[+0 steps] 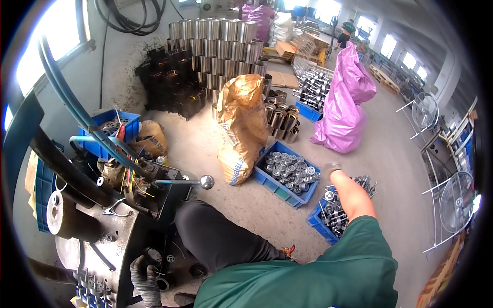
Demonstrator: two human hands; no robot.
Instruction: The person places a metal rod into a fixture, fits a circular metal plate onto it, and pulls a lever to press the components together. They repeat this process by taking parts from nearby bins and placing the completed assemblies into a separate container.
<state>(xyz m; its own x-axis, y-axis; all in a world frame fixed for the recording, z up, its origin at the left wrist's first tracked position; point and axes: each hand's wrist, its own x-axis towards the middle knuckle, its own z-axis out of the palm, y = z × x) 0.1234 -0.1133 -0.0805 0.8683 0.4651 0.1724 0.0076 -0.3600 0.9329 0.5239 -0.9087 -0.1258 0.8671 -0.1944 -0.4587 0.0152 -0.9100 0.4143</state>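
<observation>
My left hand point(145, 280), in a grey work glove, is low beside the machine bench point(126, 233). Its fingers are curled; what they hold, if anything, I cannot make out. Dark metal cylinders point(163, 283) are close to its fingertips. My right arm stretches forward, and my right hand point(333, 168) is smeared by motion, so its fingers do not read. It hovers near the right corner of a blue crate point(280, 193) filled with round silvery metal parts point(290, 171). Beneath that forearm, another blue crate point(322, 226) holds metal shafts with discs point(335, 211).
A lever with a ball knob point(207, 181) juts from the machine. Ahead stand a tan sack point(240, 131), a pink sack point(345, 102) and stacked shiny metal cylinders point(221, 46). Wire-guarded fans point(456, 201) line the right. Far off is another person point(347, 32).
</observation>
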